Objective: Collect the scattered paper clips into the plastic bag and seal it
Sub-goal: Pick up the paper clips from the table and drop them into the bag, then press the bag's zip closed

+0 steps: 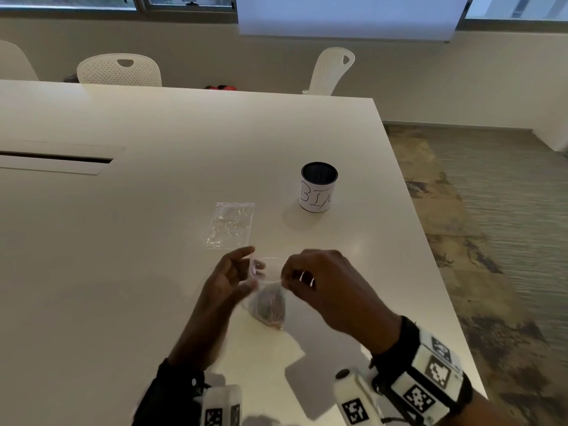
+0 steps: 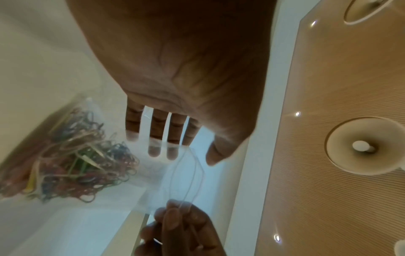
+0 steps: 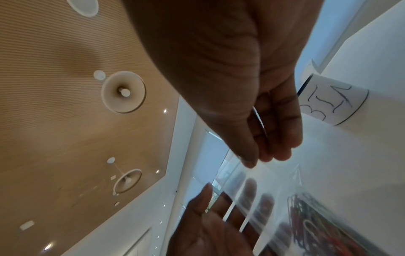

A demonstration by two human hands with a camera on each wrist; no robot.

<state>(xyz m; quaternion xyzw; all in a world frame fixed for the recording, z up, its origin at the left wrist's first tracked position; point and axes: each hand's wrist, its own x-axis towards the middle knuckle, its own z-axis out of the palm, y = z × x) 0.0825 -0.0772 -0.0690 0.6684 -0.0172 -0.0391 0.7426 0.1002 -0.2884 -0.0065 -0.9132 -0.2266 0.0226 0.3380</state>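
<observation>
The cup point(image 1: 318, 187) (white wrap, dark rim) bears handwritten "BIN".

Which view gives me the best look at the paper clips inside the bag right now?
The left wrist view: the paper clips show as a colourful tangle through the clear plastic bag. The head view shows only a small dark lump; the right wrist view catches a blurred corner of them.

This looks like an office meeting room. A big white tabletop point(image 1: 184, 124) fills it, with a long cable slot point(image 1: 55, 157) at 9 o'clock. White chairs point(image 1: 119, 70) stand at 12 o'clock under windows point(image 1: 92, 1).
</observation>
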